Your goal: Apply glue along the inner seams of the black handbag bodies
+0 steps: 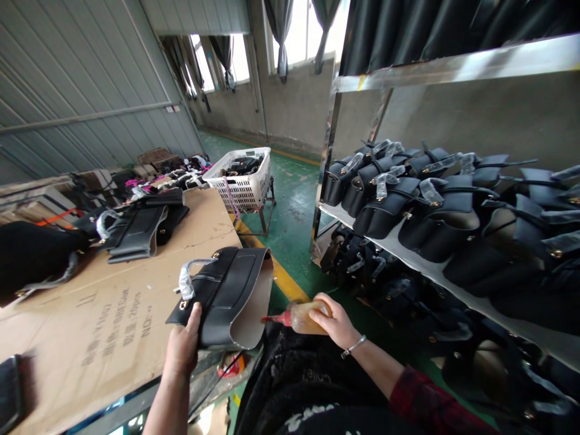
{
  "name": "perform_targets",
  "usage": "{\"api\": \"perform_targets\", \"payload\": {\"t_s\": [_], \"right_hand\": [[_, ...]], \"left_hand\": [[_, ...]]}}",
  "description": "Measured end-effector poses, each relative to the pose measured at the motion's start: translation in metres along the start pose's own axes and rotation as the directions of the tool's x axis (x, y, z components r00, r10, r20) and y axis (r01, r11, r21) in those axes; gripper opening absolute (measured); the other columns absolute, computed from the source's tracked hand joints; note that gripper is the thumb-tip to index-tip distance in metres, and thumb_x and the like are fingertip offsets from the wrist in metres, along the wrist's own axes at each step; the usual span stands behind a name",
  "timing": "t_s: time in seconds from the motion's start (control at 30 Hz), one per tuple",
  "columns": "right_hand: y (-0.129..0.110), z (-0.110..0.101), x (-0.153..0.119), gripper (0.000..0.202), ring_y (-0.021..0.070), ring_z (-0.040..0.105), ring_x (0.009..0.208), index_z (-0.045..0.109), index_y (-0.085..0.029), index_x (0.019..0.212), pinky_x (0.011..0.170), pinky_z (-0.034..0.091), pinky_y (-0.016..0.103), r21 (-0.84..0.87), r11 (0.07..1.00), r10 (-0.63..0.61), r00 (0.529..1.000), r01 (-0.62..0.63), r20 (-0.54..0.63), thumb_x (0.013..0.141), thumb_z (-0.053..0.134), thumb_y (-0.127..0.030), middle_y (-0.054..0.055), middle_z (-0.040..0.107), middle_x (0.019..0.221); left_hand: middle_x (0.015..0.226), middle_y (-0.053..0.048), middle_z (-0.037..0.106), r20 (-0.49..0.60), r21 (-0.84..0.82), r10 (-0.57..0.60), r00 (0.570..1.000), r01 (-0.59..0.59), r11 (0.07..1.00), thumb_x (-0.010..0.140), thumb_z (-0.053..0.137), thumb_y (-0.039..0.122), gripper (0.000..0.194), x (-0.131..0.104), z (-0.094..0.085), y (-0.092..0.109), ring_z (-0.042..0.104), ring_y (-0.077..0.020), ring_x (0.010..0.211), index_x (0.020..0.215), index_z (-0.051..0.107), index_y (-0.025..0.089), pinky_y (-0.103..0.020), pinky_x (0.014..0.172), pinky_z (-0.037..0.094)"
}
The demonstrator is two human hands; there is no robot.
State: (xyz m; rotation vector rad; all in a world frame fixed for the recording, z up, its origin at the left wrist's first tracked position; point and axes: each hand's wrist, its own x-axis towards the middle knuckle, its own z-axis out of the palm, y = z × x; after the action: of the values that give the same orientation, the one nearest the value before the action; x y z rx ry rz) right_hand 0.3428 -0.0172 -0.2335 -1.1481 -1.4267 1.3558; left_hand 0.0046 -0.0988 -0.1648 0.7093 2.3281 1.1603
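Note:
A black handbag [226, 287] lies on its side at the table's near right corner, its unfinished end with a pale lining facing me. My left hand [183, 344] grips the bag near its plastic-wrapped handle [185, 283], thumb on top and the other fingers hidden. In my right hand [333, 320] is a squeeze bottle [306, 317] of amber liquid, probably glue, with a red nozzle. The bottle is held level, and its tip reaches the edge of the bag's open end; whether it touches, I cannot tell.
Cardboard [113, 326] covers the table, where more black bags [138, 232] lie at the left. A metal rack [426, 260] full of handbags stands at my right. Beyond the table, a white basket [244, 187] sits on a stand. A dark phone-like object [9, 386] rests at lower left.

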Motion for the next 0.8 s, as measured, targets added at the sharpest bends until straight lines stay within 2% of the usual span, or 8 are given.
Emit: {"api": "perform_targets", "payload": {"t_s": [0.1, 0.27, 0.33, 0.43, 0.53, 0.7, 0.8], "right_hand": [[0.009, 0.005, -0.017, 0.026, 0.0172, 0.051, 0.068, 0.062, -0.019, 0.079, 0.066, 0.043, 0.029, 0.069, 0.996, 0.053, 0.997, -0.057, 0.048, 0.070, 0.073, -0.042, -0.002, 0.055, 0.071], [0.021, 0.015, -0.037, 0.037, 0.0151, 0.047, 0.063, 0.059, -0.020, 0.080, 0.060, 0.040, 0.027, 0.288, 0.931, 0.193, 0.972, -0.224, 0.134, 0.069, 0.076, -0.051, -0.003, 0.050, 0.068], [0.019, 0.015, -0.037, 0.038, 0.0147, 0.046, 0.063, 0.058, -0.019, 0.079, 0.060, 0.040, 0.027, 0.289, 0.932, 0.189, 0.974, -0.218, 0.126, 0.069, 0.077, -0.051, -0.003, 0.049, 0.068], [0.011, 0.010, -0.032, 0.035, 0.0151, 0.046, 0.065, 0.059, -0.019, 0.077, 0.062, 0.040, 0.027, 0.184, 0.970, 0.150, 0.988, -0.156, 0.049, 0.067, 0.077, -0.047, -0.003, 0.050, 0.067], [0.008, 0.007, -0.030, 0.036, 0.0161, 0.048, 0.066, 0.061, -0.019, 0.079, 0.063, 0.041, 0.028, 0.143, 0.976, 0.163, 0.986, -0.164, 0.016, 0.066, 0.078, -0.048, -0.003, 0.053, 0.068], [0.016, 0.014, -0.037, 0.044, 0.0143, 0.047, 0.063, 0.059, -0.019, 0.078, 0.060, 0.040, 0.026, 0.289, 0.920, 0.233, 0.962, -0.265, 0.142, 0.064, 0.081, -0.054, -0.004, 0.051, 0.066], [0.019, 0.018, -0.039, 0.050, 0.0144, 0.048, 0.063, 0.057, -0.019, 0.076, 0.060, 0.041, 0.026, 0.377, 0.884, 0.251, 0.960, -0.278, 0.120, 0.062, 0.083, -0.060, -0.003, 0.052, 0.067]], "left_hand": [[0.064, -0.009, 0.066, -0.017, 0.087, -0.057, 0.998, 0.058, 0.995, 0.076, 0.055, 0.071, 0.056, -0.005, -0.001, 0.009, 0.066, -0.0311, 0.069, 0.075, 0.068, 0.017, -0.041, 0.066, 0.055], [0.055, -0.008, 0.058, -0.047, 0.140, -0.077, 0.996, 0.083, 0.987, 0.072, 0.055, 0.075, 0.057, -0.008, -0.002, 0.011, 0.063, -0.0331, 0.067, 0.058, 0.062, 0.021, -0.044, 0.066, 0.052], [0.053, -0.006, 0.055, -0.056, 0.144, -0.069, 0.996, 0.076, 0.987, 0.073, 0.054, 0.074, 0.055, -0.008, -0.001, 0.009, 0.062, -0.0316, 0.066, 0.061, 0.062, 0.021, -0.044, 0.068, 0.052], [0.053, -0.004, 0.054, -0.065, 0.145, -0.050, 0.997, 0.059, 0.988, 0.076, 0.052, 0.071, 0.051, -0.009, 0.001, 0.007, 0.062, -0.0300, 0.066, 0.065, 0.063, 0.022, -0.042, 0.071, 0.052], [0.050, -0.004, 0.050, -0.074, 0.167, -0.050, 0.996, 0.062, 0.984, 0.074, 0.053, 0.070, 0.049, -0.010, 0.001, 0.007, 0.060, -0.0315, 0.065, 0.058, 0.059, 0.024, -0.044, 0.071, 0.049], [0.044, -0.004, 0.043, -0.089, 0.189, -0.067, 0.994, 0.083, 0.978, 0.074, 0.051, 0.073, 0.052, -0.013, 0.000, 0.008, 0.055, -0.0311, 0.060, 0.046, 0.050, 0.029, -0.046, 0.068, 0.046], [0.048, -0.005, 0.047, -0.098, 0.151, -0.049, 0.994, 0.063, 0.987, 0.075, 0.052, 0.074, 0.054, -0.015, 0.000, 0.007, 0.058, -0.0319, 0.064, 0.050, 0.055, 0.026, -0.045, 0.070, 0.048]]}}
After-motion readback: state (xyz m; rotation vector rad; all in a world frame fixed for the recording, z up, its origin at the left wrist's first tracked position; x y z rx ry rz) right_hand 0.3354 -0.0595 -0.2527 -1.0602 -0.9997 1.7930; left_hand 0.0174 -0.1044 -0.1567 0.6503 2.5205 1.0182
